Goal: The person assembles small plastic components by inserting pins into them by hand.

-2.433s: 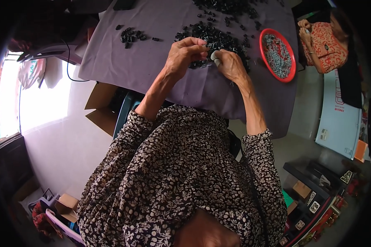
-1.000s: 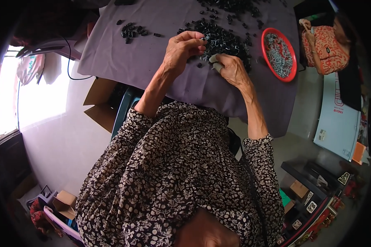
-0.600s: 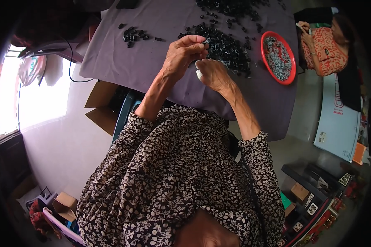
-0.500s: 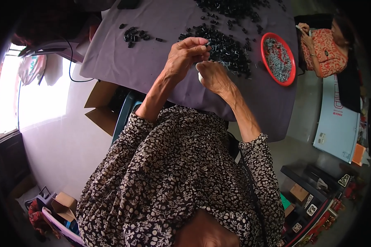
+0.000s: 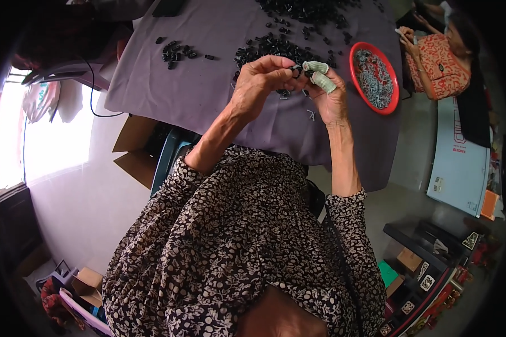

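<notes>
Head view. Work surface: a table (image 5: 208,84) covered with a grey-purple cloth, seen from above. Room: pale floor, a bright window at the left edge, an open cardboard box (image 5: 134,147) beneath the table's near-left corner, and dark shelving (image 5: 433,264) at lower right.

Hands: the left hand (image 5: 258,84) and the right hand (image 5: 327,94) are raised above the table's near half, fingertips meeting. Both pinch one small black part (image 5: 296,69) between them. The right hand's thumb and forefinger wear pale green finger cots (image 5: 319,76).

Change from the earlier frames: 2.4 s ago the hands were apart and lower on the cloth, the right holding a pale item. From 0.6 s ago onward they closed together; now the pinch point sits higher, at the near edge of the large pile.

Surroundings: a large pile of black parts (image 5: 275,48) lies just beyond the hands; a second spread (image 5: 309,10) sits at the table's far edge; a small cluster (image 5: 177,51) lies well apart at left. A red round tray (image 5: 355,60) holding grey pieces stands just right of the right hand. Another person in an orange patterned top (image 5: 438,64) sits beyond the table's right corner.

Obstructions: the hands cover part of the large pile. The wearer's patterned blouse (image 5: 236,247) fills the lower centre and hides the table's near edge.
</notes>
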The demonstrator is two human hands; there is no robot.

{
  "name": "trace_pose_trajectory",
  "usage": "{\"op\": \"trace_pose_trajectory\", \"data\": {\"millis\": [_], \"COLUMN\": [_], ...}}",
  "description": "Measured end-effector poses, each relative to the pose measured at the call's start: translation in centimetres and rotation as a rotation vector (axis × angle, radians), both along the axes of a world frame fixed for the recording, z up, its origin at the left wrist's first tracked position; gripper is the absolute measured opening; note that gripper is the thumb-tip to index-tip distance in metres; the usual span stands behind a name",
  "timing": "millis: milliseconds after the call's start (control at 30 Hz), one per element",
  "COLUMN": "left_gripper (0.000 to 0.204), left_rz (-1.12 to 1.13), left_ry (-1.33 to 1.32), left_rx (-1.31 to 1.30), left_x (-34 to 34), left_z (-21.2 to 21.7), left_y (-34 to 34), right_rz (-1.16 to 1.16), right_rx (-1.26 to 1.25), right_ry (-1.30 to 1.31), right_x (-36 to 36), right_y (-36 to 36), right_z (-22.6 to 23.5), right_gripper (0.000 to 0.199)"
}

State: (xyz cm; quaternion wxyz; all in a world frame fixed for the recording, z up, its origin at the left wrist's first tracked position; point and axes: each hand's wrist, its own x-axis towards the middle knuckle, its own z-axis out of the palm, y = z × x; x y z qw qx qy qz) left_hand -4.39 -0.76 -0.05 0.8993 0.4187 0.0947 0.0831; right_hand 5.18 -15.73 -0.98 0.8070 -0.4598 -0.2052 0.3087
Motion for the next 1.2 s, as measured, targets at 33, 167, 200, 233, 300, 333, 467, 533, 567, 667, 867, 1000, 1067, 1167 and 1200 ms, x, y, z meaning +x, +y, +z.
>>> {"op": "trace_pose_trajectory", "data": {"millis": [33,167,200,233,300,333,467,533,567,667,867,1000,1067,1167,1200], "left_gripper": [0.015,0.014,0.014,0.014,0.014,0.014,0.014,0.014,0.014,0.015,0.014,0.014,0.015,0.016,0.016], "left_rz": [-0.013,-0.002,-0.002,-0.003,-0.008,-0.009,0.012,0.024,0.036,0.039,0.065,0.045,0.060,0.081,0.080], "left_ry": [-0.023,-0.002,-0.001,-0.003,-0.009,-0.002,0.020,0.012,0.001,-0.009,0.009,0.031,0.033,0.010,0.010], "left_rx": [0.032,0.067,0.067,0.055,0.047,0.050,0.033,0.027,0.023,0.019,-0.096,-0.089,-0.109,-0.163,-0.163], "left_x": [0.1,0.3,0.4,0.5,0.5,0.5,0.6,0.9,1.1,1.5,2.1,2.4,2.6,2.7,2.6], "left_z": [0.3,0.6,0.5,0.3,0.4,0.6,0.9,0.7,0.7,1.0,0.8,0.8,0.7,0.4,0.5], "left_y": [-0.2,-0.9,-1.0,-1.0,-1.4,-1.5,-1.7,-1.7,-1.8,-1.8,-2.2,-2.2,-2.2,-2.4,-2.4], "right_rz": [-0.003,-0.034,-0.025,-0.025,-0.109,-0.111,-0.161,-0.208,-0.212,-0.222,-0.253,-0.353,-0.365,-0.363,-0.352], "right_rx": [0.004,-0.067,-0.081,-0.081,-0.118,-0.117,-0.324,-0.454,-0.500,-0.529,-0.481,-0.540,-0.553,-0.590,-0.616], "right_ry": [-0.002,-0.063,-0.070,-0.068,-0.159,-0.160,-0.414,-0.569,-0.646,-0.714,-0.600,-0.693,-0.754,-0.840,-0.865], "right_x": [0.1,0.3,0.4,0.4,0.2,0.2,-0.2,-0.5,-0.4,-0.3,0.0,-0.2,0.1,0.2,0.2], "right_y": [-0.2,-0.7,-0.7,-0.6,-0.6,-0.8,-0.8,-0.6,-0.6,-0.5,-0.2,0.0,-0.2,-0.4,-0.4], "right_z": [0.2,0.8,0.9,1.1,1.5,1.6,3.1,3.7,3.8,3.9,2.9,3.0,2.6,2.3,2.3], "right_gripper": [0.018,0.019,0.019,0.019,0.019,0.019,0.019,0.019,0.019,0.019,0.018,0.016,0.016,0.017,0.016]}}
